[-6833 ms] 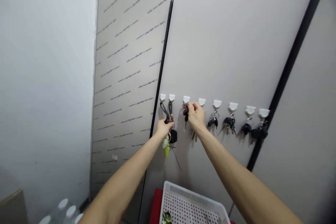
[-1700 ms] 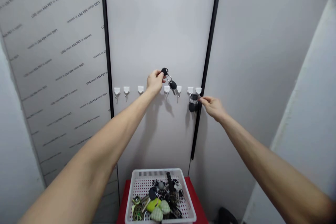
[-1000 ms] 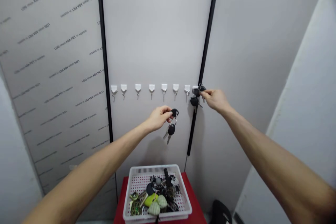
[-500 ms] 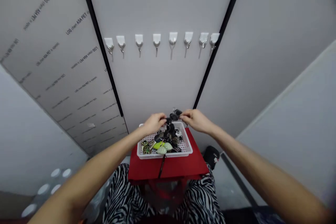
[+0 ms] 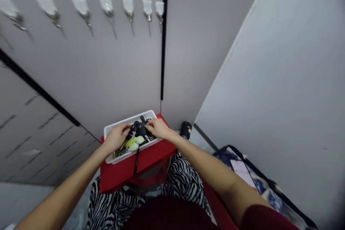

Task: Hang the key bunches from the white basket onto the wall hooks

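Observation:
A white plastic basket [image 5: 129, 119] of small items sits on a red box [image 5: 155, 152] over my lap. My right hand [image 5: 158, 128] is over its right side, thumb and fingers pinched on a black key fob [image 5: 142, 129]. At the basket's left side, my left hand [image 5: 118, 137] has its fingers closed at the edge of the same dark bunch of keys [image 5: 134, 128]; its fingertips are partly hidden among them. In front lie pale green leaf-shaped charms [image 5: 133, 146] and a yellow-green piece [image 5: 129, 142]. Other small metal pieces are too blurred to name.
Several white hooks [image 5: 128, 6] line the grey wall panel ahead, beside a black vertical strip [image 5: 163, 57]. On the right lies a blue patterned bag [image 5: 228, 155] with a phone [image 5: 243, 172] on it. A black shoe-like item [image 5: 185, 129] is beyond the box.
My view has swung right, bringing the bag and phone into sight. Both hands have lowered from above the basket's far edge into it, the black key fobs coming down with them.

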A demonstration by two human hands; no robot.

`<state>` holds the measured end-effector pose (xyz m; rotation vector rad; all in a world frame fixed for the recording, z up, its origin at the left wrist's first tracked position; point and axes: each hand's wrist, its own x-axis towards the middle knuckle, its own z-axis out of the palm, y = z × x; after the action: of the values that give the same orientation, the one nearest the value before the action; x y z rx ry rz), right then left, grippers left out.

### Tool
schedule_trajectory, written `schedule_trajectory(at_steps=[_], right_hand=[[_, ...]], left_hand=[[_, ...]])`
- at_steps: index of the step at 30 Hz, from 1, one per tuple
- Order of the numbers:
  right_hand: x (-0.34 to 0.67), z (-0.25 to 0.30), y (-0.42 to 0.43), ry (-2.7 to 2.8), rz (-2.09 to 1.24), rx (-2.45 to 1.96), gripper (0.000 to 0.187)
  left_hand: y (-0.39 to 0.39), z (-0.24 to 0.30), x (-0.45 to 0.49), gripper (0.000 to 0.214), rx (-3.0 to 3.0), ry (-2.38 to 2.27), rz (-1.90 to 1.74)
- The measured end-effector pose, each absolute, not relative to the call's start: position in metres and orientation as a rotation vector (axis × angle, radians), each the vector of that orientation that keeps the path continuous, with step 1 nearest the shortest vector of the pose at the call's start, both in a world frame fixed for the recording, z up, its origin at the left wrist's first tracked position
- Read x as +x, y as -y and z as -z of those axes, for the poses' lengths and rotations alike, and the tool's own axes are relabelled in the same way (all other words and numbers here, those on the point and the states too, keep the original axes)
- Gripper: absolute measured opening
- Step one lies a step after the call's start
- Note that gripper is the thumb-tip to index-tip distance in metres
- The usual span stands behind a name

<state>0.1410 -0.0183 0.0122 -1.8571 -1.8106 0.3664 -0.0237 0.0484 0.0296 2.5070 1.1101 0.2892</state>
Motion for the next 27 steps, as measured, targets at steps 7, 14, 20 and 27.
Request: schedule_trajectory(at_steps=[7, 14, 20, 27], right_hand=[[0.141, -0.017, 0.022, 1.62, -0.179, -1.78, 0.024], [0.139, -0.041, -0.002, 1.515, -0.694, -1.616, 0.044], [0.127, -0.118, -0.025, 1.263, -1.211, -1.033, 0.05], [0.106, -0.154, -0.022, 1.238, -1.41, -0.714, 0.053]], left_hand=[[-0.05, -0.035, -0.02, 0.023, 2.253, -1.323, -0.349], [-0.055, -0.07, -0.015, 0.032, 1.507, -1.127, -0.584], [-0.052, -0.135, -0.013, 0.058, 1.581, -0.809, -0.673], [-0.049, -0.167, -0.012, 0.063, 1.629, -0.771, -0.842]])
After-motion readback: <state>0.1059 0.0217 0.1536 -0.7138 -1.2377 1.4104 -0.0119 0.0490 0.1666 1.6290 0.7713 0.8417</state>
